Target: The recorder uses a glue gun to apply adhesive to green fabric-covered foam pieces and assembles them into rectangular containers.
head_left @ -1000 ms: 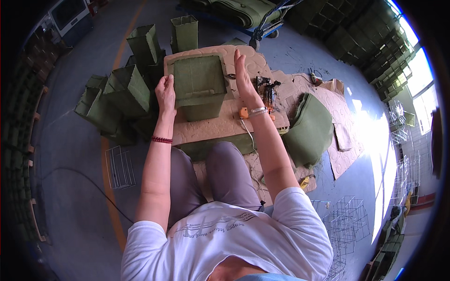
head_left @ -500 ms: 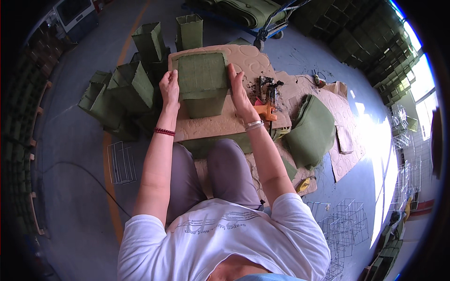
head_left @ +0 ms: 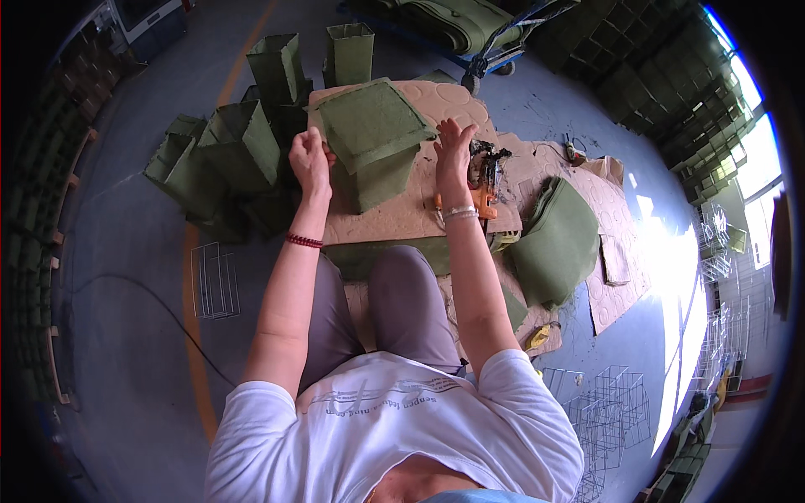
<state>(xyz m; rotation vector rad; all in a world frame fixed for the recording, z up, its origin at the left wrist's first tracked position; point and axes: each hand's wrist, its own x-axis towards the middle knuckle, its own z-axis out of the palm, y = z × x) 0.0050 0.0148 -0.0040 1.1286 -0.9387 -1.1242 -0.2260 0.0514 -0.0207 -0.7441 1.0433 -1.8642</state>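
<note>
A green felt-like box point(head_left: 373, 126) stands turned askew on the cardboard-topped work surface in front of me. Its square, flat top overhangs the narrower body beneath. Beside the left edge, my left hand point(head_left: 313, 163) has its fingers curled in against the box; part of the fingertips is hidden. My right hand point(head_left: 454, 155) is open, fingers spread and pointing away from me, close to the right corner of the top. Just beyond my right wrist lies an orange-handled tool point(head_left: 482, 199) with dark, grimy metal parts.
Several open green boxes point(head_left: 239, 147) stand to the left. Folded green sheets point(head_left: 553, 243) lie at right on floor cardboard point(head_left: 616, 293). Wire frames point(head_left: 616, 411) sit at lower right, another wire frame point(head_left: 215, 281) at left. A blue cart point(head_left: 495, 63) carries green material. A cable point(head_left: 159, 298) crosses the floor.
The box has turned from square-on to askew. My right hand has come off its side and moved right, fingers spreading. My left hand's fingers have curled more.
</note>
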